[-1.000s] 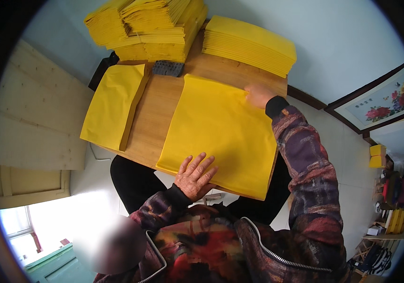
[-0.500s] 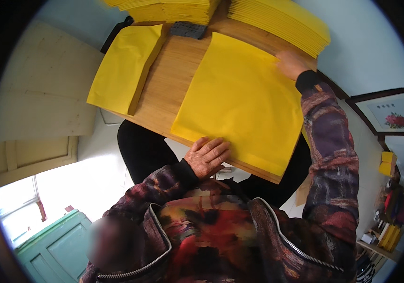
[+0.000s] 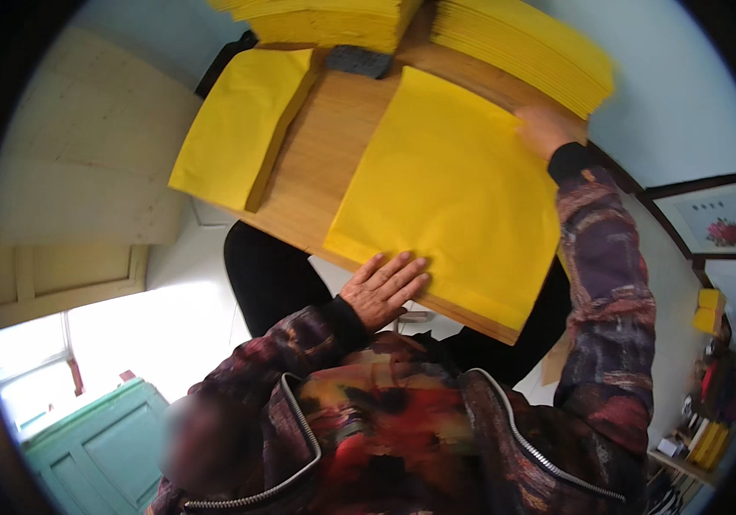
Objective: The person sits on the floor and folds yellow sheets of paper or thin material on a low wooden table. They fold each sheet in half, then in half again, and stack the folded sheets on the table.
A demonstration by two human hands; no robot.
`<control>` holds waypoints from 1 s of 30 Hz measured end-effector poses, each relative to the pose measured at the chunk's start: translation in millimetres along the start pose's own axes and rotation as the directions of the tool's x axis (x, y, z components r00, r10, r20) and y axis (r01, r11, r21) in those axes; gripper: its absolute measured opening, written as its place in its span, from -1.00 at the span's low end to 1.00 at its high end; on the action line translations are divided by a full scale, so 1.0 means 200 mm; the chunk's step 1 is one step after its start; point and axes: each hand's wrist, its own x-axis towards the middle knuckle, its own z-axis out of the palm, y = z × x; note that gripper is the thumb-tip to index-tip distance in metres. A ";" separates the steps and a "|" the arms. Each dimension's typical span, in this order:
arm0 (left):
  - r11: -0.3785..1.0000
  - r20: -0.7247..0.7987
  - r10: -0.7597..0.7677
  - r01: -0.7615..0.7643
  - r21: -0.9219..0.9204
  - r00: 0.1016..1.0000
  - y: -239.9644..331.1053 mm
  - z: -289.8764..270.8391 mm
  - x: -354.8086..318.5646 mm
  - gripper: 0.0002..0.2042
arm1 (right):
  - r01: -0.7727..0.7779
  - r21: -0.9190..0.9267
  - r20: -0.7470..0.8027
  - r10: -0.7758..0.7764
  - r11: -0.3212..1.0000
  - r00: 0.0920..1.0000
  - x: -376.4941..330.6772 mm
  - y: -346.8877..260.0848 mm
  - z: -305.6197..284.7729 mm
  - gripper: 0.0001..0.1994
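A large yellow sheet (image 3: 454, 197), paper-like or cloth-like, lies across the right part of the wooden table (image 3: 316, 146), its near edge by the table's front. My left hand (image 3: 385, 292) rests on that near edge, fingers stretched out and lying flat. At the sheet's far right edge is my right hand (image 3: 547, 133). Its fingers look bent and closed at the border, though they are slightly blurred and partly hidden. To the left lies a narrower yellow stack or folded piece (image 3: 243, 129) with a thick side.
Tall yellow stacks stand at the back, one on the left (image 3: 325, 21) and one on the right (image 3: 523, 51). Between them and the sheet sits a dark grey block (image 3: 359, 62). A framed flower picture (image 3: 716, 219) is at the right wall; a green cabinet (image 3: 97, 446) stands lower left.
The whole view has shifted a little, with the table lower and further right. My left hand's fingers have spread slightly on the near edge. My right hand stays at the far right edge.
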 end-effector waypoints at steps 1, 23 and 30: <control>0.998 -0.042 -0.015 0.013 -0.055 0.999 0.00 0.00 0.00 -0.30 | -0.004 0.003 -0.011 0.004 1.000 1.000 0.01 0.00 0.01 -0.76; 0.999 -0.064 0.012 -0.013 -0.029 0.998 -0.02 0.02 0.01 -0.48 | -0.243 -0.159 0.010 0.247 0.957 0.969 0.01 -0.14 -0.05 -0.67; 0.995 -0.037 -0.013 0.009 -0.102 0.999 -0.01 0.02 0.00 -0.44 | 0.012 -0.022 -0.657 -0.024 1.000 0.754 -0.13 -0.29 0.03 -0.78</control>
